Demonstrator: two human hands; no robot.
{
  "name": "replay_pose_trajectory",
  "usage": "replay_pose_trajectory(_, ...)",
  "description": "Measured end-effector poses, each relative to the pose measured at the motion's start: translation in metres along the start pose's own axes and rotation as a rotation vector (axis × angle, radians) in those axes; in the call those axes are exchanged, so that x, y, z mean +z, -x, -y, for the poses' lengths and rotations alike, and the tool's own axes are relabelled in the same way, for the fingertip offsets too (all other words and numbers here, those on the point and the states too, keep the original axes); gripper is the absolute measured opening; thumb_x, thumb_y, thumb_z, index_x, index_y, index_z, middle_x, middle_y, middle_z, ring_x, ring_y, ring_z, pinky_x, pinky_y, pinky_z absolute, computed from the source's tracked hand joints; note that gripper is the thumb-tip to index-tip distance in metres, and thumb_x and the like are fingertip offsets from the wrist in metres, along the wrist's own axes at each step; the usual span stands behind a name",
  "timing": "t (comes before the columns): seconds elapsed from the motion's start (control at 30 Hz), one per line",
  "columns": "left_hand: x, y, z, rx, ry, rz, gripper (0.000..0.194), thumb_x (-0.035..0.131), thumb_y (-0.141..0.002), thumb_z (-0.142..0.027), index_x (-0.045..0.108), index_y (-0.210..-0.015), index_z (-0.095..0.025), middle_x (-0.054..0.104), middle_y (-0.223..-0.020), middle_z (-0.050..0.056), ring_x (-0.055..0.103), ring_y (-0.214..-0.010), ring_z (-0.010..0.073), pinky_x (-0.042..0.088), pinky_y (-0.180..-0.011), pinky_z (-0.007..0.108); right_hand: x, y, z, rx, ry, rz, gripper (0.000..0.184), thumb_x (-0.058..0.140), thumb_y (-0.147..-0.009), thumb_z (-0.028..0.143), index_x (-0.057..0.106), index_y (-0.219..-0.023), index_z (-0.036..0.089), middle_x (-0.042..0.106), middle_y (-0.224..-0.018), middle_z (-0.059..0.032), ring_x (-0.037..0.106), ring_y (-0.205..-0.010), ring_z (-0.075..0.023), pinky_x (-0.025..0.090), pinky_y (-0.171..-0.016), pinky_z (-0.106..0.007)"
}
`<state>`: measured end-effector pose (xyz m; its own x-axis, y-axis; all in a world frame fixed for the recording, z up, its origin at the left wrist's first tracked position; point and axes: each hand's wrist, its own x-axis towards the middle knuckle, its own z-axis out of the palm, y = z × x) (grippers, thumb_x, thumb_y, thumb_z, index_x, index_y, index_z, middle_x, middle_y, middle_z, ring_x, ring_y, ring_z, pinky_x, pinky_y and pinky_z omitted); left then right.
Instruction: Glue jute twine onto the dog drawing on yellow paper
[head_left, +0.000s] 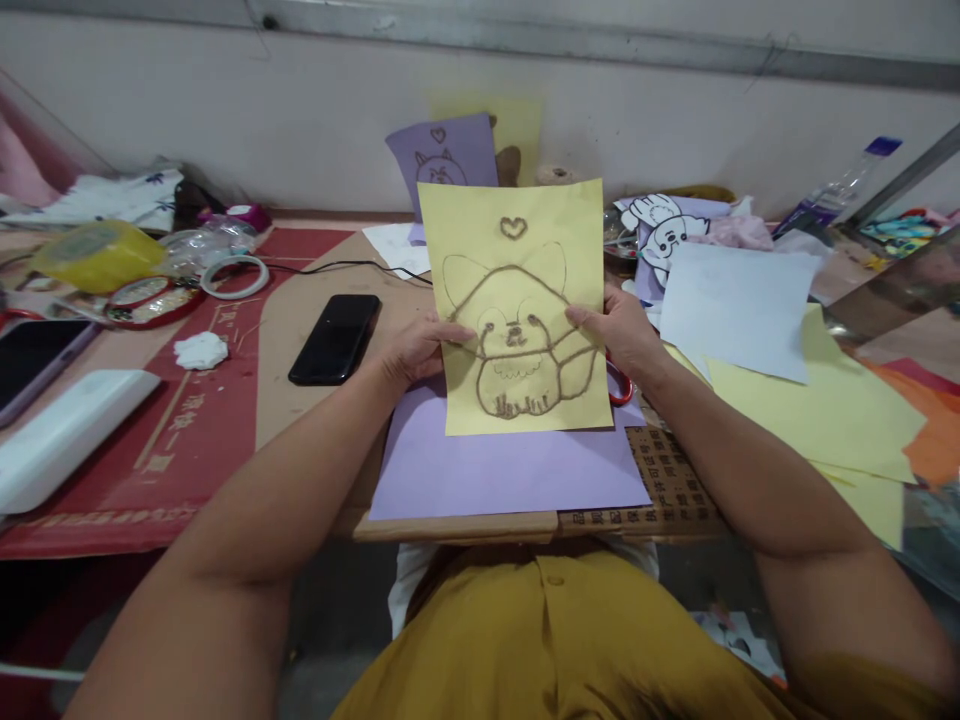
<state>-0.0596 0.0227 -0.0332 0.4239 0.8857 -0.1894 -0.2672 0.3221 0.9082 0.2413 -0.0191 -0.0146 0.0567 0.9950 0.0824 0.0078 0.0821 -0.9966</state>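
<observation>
Between my two hands a yellow sheet of paper (465,385) is held up, tilted toward me. It bears a brown-lined drawing of a fox-like animal with a small heart above; the ears are only thin pencil lines. My left hand (420,345) pinches its left edge, thumb in front. At the right edge my right hand (615,325) grips it the same way, thumb on the front. Below lies a purple sheet (502,480) on the cardboard. A red-handled tool (621,385), mostly hidden, shows beside my right hand.
A black phone (335,340) lies left of my hands, near a white tape roll (234,277). Against the wall leans a purple drawing (450,150). White paper (739,310) and yellow sheets (817,400) are piled at right. A plastic bottle (840,190) leans behind.
</observation>
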Motion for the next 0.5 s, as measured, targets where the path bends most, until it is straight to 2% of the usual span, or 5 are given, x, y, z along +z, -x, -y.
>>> replay_pose_trajectory(0.17, 0.000, 0.001, -0.001, -0.004, 0.038, -0.020, 0.044, 0.087, -0.067, -0.015, 0.084, -0.111, -0.009, 0.088, -0.098, 0.015, 0.086, -0.091, 0.0357, 0.071, -0.098, 0.050, -0.003, -0.008, -0.007, -0.047, -0.112, 0.016, 0.039, 0.093, -0.078, 0.043, 0.079, -0.108, 0.021, 0.088, -0.109, -0.0028, 0.079, -0.088, -0.0195, 0.064, -0.079, -0.033)
replay_pose_trajectory(0.27, 0.006, 0.005, -0.007, 0.097, 0.151, -0.027, 0.051, 0.080, -0.089, -0.046, 0.081, -0.129, -0.014, 0.088, -0.114, 0.014, 0.081, -0.122, 0.0423, 0.062, -0.116, 0.058, 0.000, -0.010, -0.008, -0.033, -0.172, 0.038, 0.047, 0.097, -0.074, 0.046, 0.075, -0.108, 0.022, 0.087, -0.109, -0.0031, 0.080, -0.091, -0.0206, 0.066, -0.083, -0.035)
replay_pose_trajectory(0.37, 0.019, 0.013, -0.013, 0.250, 0.282, 0.007, 0.067, 0.055, -0.108, -0.072, 0.075, -0.143, -0.018, 0.083, -0.136, 0.012, 0.068, -0.146, 0.0403, 0.058, -0.121, 0.056, 0.009, -0.006, -0.005, -0.027, -0.233, 0.065, 0.057, 0.099, -0.069, 0.049, 0.070, -0.111, 0.024, 0.086, -0.108, -0.0037, 0.081, -0.098, -0.0231, 0.067, -0.094, -0.041)
replay_pose_trajectory(0.43, 0.026, 0.021, -0.012, 0.295, 0.314, -0.040, 0.053, 0.061, -0.111, -0.060, 0.076, -0.135, -0.016, 0.085, -0.129, 0.010, 0.073, -0.138, 0.0359, 0.062, -0.116, 0.049, 0.016, -0.002, -0.003, -0.017, -0.254, 0.058, 0.059, 0.099, -0.067, 0.049, 0.067, -0.111, 0.024, 0.085, -0.106, -0.0036, 0.080, -0.099, -0.0235, 0.066, -0.097, -0.043)
replay_pose_trajectory(0.5, 0.030, 0.027, -0.006, 0.276, 0.298, -0.160, 0.025, 0.075, -0.104, -0.030, 0.078, -0.124, -0.015, 0.087, -0.112, 0.007, 0.080, -0.116, 0.0279, 0.065, -0.108, 0.039, 0.021, 0.003, -0.003, -0.008, -0.241, 0.033, 0.058, 0.096, -0.070, 0.048, 0.064, -0.112, 0.025, 0.083, -0.105, -0.0032, 0.079, -0.096, -0.0226, 0.067, -0.094, -0.042)
